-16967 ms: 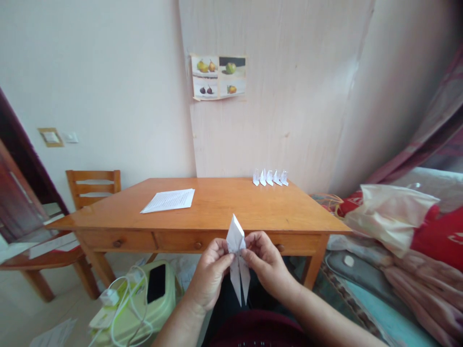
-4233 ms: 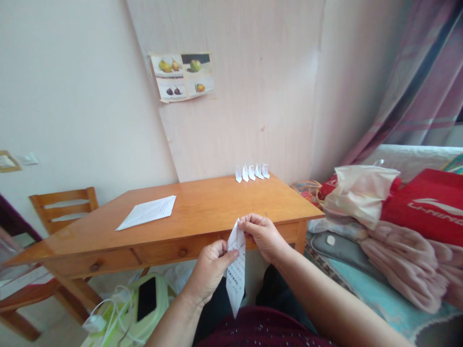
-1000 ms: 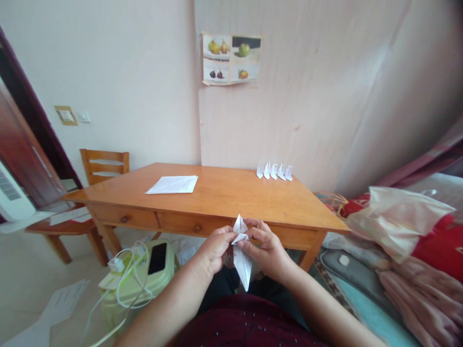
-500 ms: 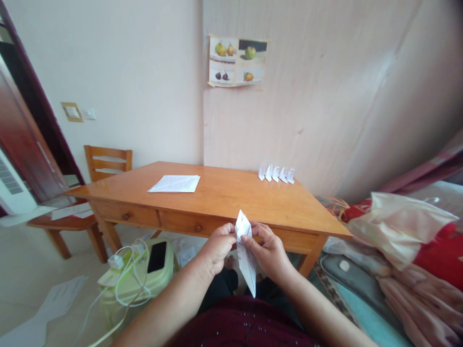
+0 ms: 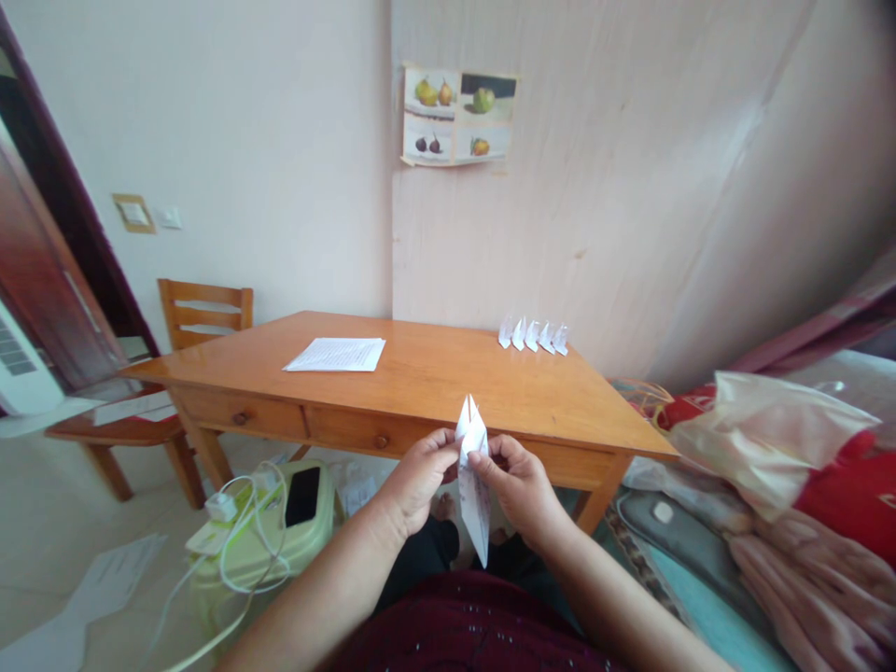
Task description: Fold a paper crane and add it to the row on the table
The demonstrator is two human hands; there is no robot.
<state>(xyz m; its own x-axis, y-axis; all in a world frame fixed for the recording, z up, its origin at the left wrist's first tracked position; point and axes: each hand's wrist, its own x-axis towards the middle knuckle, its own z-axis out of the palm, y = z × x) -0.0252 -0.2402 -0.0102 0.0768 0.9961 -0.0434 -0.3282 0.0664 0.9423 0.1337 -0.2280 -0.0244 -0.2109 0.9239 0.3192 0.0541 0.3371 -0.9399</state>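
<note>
A long, pointed piece of folded white paper (image 5: 474,485) with small print stands upright between my hands, over my lap and in front of the wooden table (image 5: 420,387). My left hand (image 5: 416,478) pinches its upper left edge. My right hand (image 5: 514,483) pinches the upper right edge, fingers closed on the fold. The paper's top tip splits into two small points, and its lower tip hangs down below my hands.
Several small folded paper pieces (image 5: 533,335) stand in a row at the table's far right. A printed sheet (image 5: 336,354) lies on the table. A wooden chair (image 5: 200,313) is at the left, a pale green box with cables (image 5: 270,532) on the floor, bedding and bags (image 5: 770,439) at the right.
Both hands have kept hold of the folded paper. Its upper flap, bent down a second ago, now stands up in two points. The view has shifted slightly.
</note>
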